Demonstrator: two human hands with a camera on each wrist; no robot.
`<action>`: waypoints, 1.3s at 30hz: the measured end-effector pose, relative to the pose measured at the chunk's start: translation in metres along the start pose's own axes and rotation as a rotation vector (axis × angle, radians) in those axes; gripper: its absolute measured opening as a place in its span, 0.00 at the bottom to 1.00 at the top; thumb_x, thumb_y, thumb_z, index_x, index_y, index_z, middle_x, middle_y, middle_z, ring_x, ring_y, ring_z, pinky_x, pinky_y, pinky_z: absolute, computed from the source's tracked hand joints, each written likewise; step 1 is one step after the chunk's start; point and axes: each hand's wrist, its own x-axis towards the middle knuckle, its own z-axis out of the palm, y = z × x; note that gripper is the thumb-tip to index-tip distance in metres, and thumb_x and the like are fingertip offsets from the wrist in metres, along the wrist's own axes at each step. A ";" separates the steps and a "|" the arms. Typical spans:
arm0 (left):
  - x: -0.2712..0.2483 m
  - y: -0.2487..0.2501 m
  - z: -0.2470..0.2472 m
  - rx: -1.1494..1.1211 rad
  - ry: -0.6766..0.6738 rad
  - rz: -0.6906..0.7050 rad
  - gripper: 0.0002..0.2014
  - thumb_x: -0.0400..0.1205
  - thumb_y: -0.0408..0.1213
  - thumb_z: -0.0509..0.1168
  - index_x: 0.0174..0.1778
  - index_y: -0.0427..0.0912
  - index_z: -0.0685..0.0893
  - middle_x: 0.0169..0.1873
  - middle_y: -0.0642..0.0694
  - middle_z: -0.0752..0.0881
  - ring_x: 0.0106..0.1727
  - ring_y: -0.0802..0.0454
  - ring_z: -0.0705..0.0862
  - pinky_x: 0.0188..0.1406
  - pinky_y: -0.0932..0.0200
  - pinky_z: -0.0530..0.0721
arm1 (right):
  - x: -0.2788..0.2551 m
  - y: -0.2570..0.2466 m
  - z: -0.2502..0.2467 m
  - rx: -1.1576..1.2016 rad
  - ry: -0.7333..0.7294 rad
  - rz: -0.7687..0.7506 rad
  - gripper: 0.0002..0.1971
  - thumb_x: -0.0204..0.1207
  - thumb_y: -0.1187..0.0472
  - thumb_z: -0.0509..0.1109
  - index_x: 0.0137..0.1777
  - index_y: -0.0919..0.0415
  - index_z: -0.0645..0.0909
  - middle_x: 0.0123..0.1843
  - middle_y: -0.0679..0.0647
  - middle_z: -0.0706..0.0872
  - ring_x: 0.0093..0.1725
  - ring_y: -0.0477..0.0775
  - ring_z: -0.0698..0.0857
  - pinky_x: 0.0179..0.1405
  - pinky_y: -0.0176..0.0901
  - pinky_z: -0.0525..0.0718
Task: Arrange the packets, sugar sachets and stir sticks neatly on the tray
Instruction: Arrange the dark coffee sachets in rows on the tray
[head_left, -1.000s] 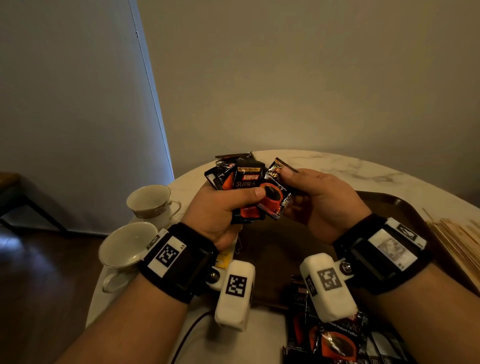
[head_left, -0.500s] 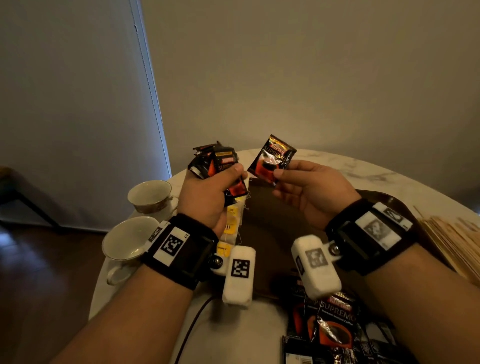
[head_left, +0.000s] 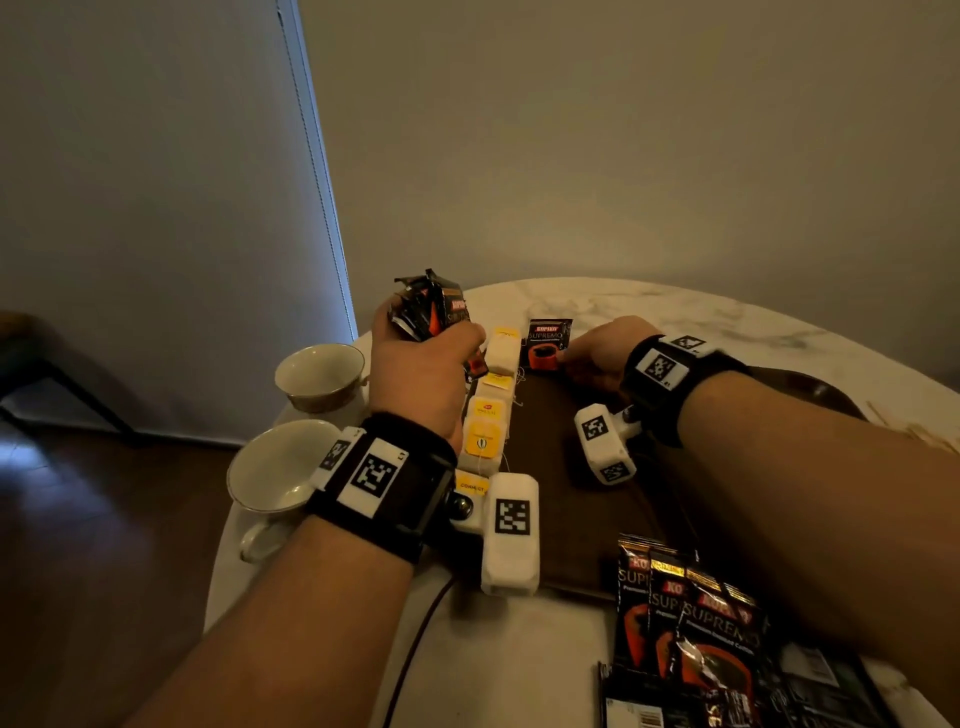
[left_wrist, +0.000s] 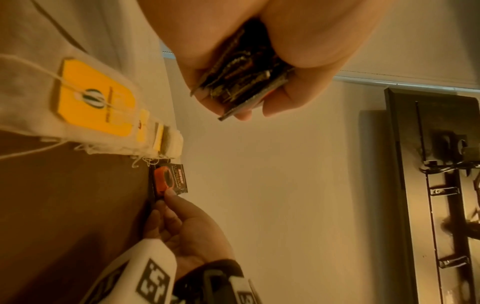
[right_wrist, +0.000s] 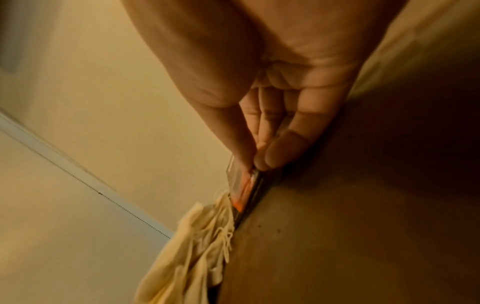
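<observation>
Room: plain beige wall behind a round marble table (head_left: 701, 317), with wooden floor to the left.
Tray: dark brown tray (head_left: 561, 441) lies on the table and serves as the landmark.
Tea bags: a row of tea bags (head_left: 488, 410) with yellow tags runs along the tray's left edge.
Loose packets: black coffee packets (head_left: 691, 623) lie on the table at the tray's near edge.
Cups: two cups (head_left: 291, 467) stand left of the tray.
Left hand: left hand (head_left: 421, 374) hangs over the tray's left edge, fingers curled round a bundle of packets (head_left: 431, 309).
Right hand: right hand (head_left: 597, 353) pinches one coffee packet (head_left: 548, 343) at the tray's far left corner, beside the tea bags.
Stir sticks: stir sticks (head_left: 930, 439) show just past the tray's right edge.
</observation>
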 end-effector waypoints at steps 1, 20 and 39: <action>0.000 -0.001 0.000 0.005 -0.007 0.004 0.26 0.73 0.25 0.77 0.66 0.48 0.82 0.46 0.51 0.91 0.42 0.57 0.91 0.42 0.54 0.90 | 0.003 -0.001 0.000 -0.020 0.008 0.000 0.07 0.72 0.67 0.83 0.42 0.66 0.86 0.46 0.62 0.92 0.52 0.60 0.92 0.62 0.57 0.90; -0.008 0.006 0.003 -0.036 -0.088 -0.085 0.31 0.64 0.30 0.82 0.65 0.41 0.84 0.51 0.39 0.92 0.51 0.40 0.93 0.44 0.43 0.94 | -0.009 0.018 0.003 0.354 0.053 0.042 0.06 0.81 0.64 0.74 0.45 0.66 0.85 0.27 0.54 0.81 0.23 0.48 0.76 0.25 0.41 0.79; -0.019 0.007 0.000 -0.060 -0.352 -0.255 0.22 0.73 0.22 0.78 0.63 0.35 0.88 0.50 0.35 0.94 0.48 0.39 0.95 0.36 0.53 0.91 | -0.088 0.021 0.018 0.480 -0.363 -0.366 0.08 0.80 0.53 0.75 0.51 0.56 0.84 0.33 0.47 0.85 0.32 0.45 0.80 0.31 0.38 0.76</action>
